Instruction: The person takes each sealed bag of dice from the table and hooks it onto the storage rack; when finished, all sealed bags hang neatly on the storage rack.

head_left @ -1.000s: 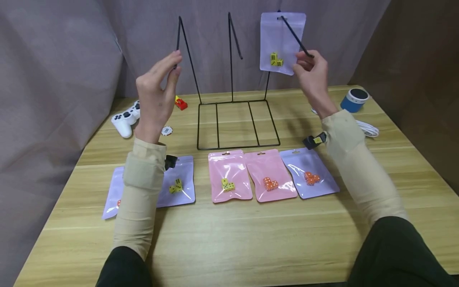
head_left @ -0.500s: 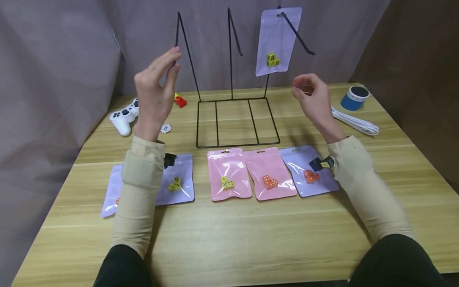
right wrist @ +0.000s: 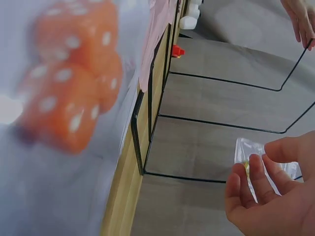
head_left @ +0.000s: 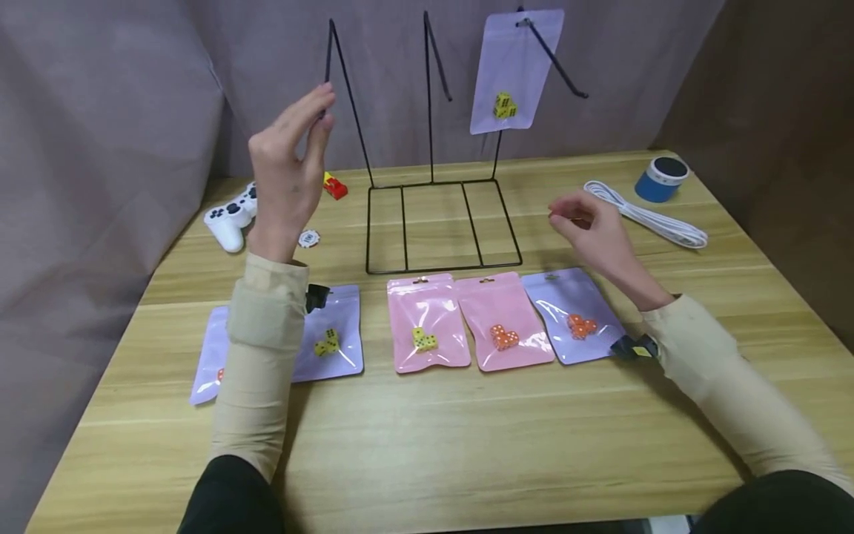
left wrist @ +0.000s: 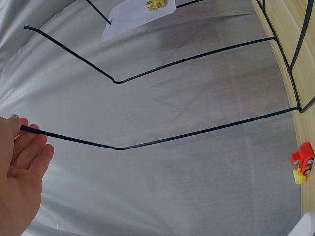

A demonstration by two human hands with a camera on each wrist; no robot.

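Our left hand (head_left: 287, 174) touches the tip of the wire rack's (head_left: 434, 222) left hook with straight fingers, its sleeve hiding part of two lilac pouches. Our right hand (head_left: 590, 226) hangs loose and empty above the lilac pouch of orange dice (head_left: 574, 315). The hung pouch (head_left: 514, 70) is cut off at the top.

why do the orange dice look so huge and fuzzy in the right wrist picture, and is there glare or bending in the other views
Right wrist view: the orange dice sit very close to the lens, so they are out of focus, while the right hand is sharper. Head view: mostly sharp, with soft glare on the pink bags. Left wrist view: the wire rack bows from wide-angle distortion; the left hand is clear.
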